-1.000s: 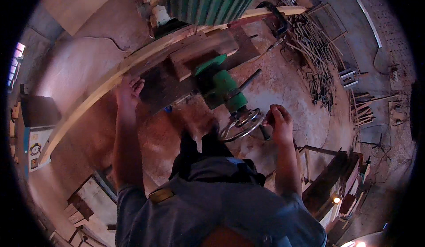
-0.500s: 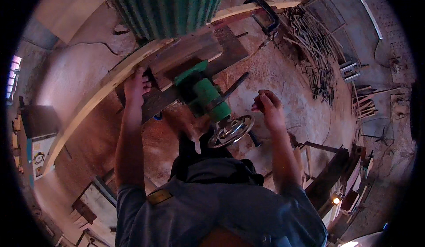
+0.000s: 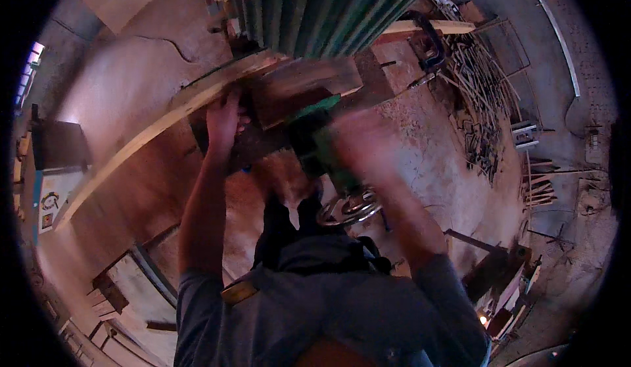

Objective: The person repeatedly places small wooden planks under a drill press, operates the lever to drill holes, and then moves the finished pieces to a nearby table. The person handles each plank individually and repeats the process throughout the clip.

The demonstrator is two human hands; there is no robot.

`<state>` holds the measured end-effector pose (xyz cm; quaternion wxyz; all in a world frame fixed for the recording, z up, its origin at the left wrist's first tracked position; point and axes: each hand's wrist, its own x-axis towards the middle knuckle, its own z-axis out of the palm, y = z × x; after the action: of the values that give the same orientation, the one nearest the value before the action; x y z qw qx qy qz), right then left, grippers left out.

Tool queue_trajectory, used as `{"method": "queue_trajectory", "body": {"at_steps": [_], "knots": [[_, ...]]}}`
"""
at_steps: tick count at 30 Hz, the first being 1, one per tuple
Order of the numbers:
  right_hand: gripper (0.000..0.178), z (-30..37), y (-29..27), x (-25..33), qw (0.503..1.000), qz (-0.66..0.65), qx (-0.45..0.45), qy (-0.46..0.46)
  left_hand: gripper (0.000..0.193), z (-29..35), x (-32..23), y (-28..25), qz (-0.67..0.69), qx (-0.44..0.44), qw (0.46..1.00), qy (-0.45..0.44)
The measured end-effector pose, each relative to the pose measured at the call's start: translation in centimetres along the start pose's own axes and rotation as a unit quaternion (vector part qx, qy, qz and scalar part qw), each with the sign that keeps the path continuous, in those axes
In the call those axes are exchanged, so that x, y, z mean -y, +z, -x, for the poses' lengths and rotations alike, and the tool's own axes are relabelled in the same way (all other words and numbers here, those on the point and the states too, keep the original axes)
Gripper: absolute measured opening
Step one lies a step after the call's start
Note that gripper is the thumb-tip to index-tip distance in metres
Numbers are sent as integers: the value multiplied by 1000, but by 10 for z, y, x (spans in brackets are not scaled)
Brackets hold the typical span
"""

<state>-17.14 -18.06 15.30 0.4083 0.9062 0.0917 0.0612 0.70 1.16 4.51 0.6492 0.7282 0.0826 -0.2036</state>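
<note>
Hands — left [image 3: 223, 120] flat on plank [image 3: 164, 114] edge; right [image 3: 361, 140] blurred, grip unclear.

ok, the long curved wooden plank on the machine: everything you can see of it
The long plank is pale, light-coloured wood, thin and narrow. It runs from lower left up to upper right and looks bowed, though the fisheye may add to that. Its middle passes under the ribbed green housing and over the dark machine table. The left hand rests on it near the table; the blurred right hand is off it.
</note>
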Motion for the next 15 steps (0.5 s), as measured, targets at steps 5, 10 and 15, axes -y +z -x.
{"method": "queue_trajectory", "body": {"at_steps": [5,10,15], "knots": [[29,-39,-64,33,727,-684,58,24,42,-4,-9,5,-120,11,988,94],[28,-22,-36,-21,571,-817,-44,62,43,-45,33,13,-82,56,989,107],[35,-4,-44,-272,804,-499,-70,317,42,-35,43,-3,-118,-172,951,230]]}}
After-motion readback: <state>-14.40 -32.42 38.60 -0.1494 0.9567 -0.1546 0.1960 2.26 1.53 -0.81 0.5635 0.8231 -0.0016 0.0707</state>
